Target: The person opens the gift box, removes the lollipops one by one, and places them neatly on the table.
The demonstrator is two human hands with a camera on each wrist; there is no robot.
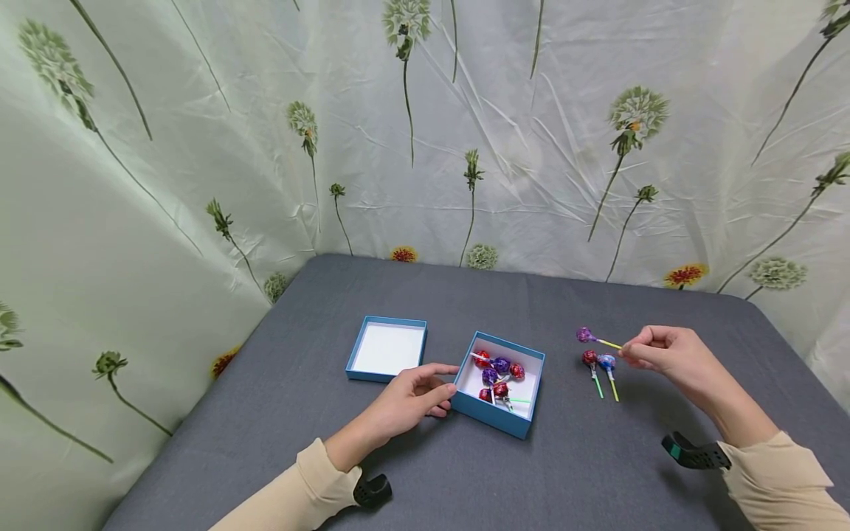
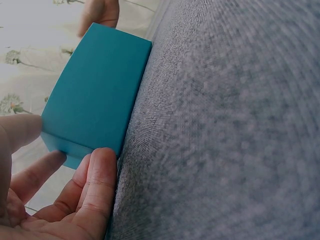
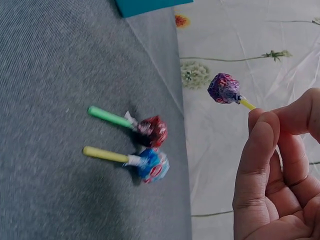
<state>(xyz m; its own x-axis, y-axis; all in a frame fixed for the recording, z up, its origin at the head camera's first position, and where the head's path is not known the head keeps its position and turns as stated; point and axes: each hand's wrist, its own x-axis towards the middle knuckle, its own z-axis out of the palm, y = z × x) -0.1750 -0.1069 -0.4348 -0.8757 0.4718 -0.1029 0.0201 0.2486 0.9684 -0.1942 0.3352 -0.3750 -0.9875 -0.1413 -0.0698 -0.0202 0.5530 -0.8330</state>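
My right hand (image 1: pixel 667 354) pinches a purple-wrapped lollipop (image 3: pixel 224 89) by its yellow stick, held up over the table with the candy pointing left. Below it, a red lollipop (image 3: pixel 152 131) with a green stick and a blue one (image 3: pixel 154 166) with a yellow stick lie side by side on the cloth. My left hand (image 1: pixel 410 398) rests against the left side of an open blue box (image 1: pixel 493 419), its fingertips touching the wall in the left wrist view. Several red and purple lollipops (image 1: pixel 501 366) lie loosely inside the box.
A blue-rimmed lid (image 1: pixel 387 349) with a white inside lies upturned behind my left hand, left of the box. Dark grey cloth (image 1: pixel 299 413) covers the table. A white curtain (image 1: pixel 518 147) with flower prints hangs along the back and left side.
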